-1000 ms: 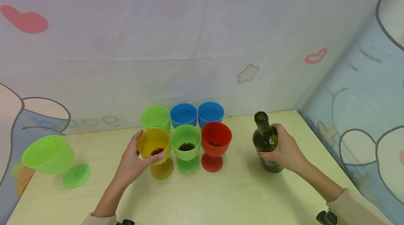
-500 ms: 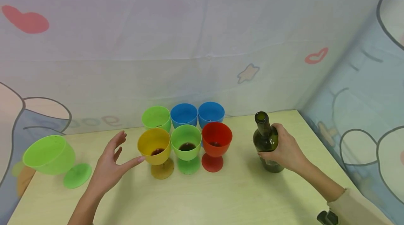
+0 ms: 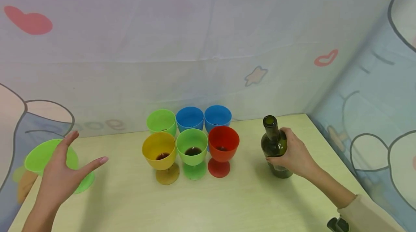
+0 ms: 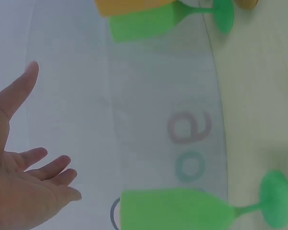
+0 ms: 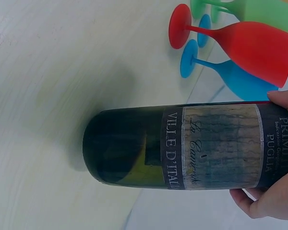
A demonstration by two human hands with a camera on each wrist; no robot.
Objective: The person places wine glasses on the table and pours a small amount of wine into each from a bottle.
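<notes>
My left hand hovers at the left of the table with thumb and fingers spread, holding nothing. Partly hidden behind it stands a lone green goblet, which shows whole-stemmed in the left wrist view. On the right, my right hand grips a dark green wine bottle round its upper body. The bottle is upright, its mouth uncovered, its label facing the right wrist camera. Dark liquid lies in the yellow goblet, the front green goblet and the red goblet.
Behind the front row stand another green goblet and two blue goblets, one in the middle and one at the right. The pale wooden table meets a printed cloth backdrop along its rear edge.
My left hand has let go of the yellow goblet and moved left to the lone green goblet. My right hand and the bottle have stayed in place.
</notes>
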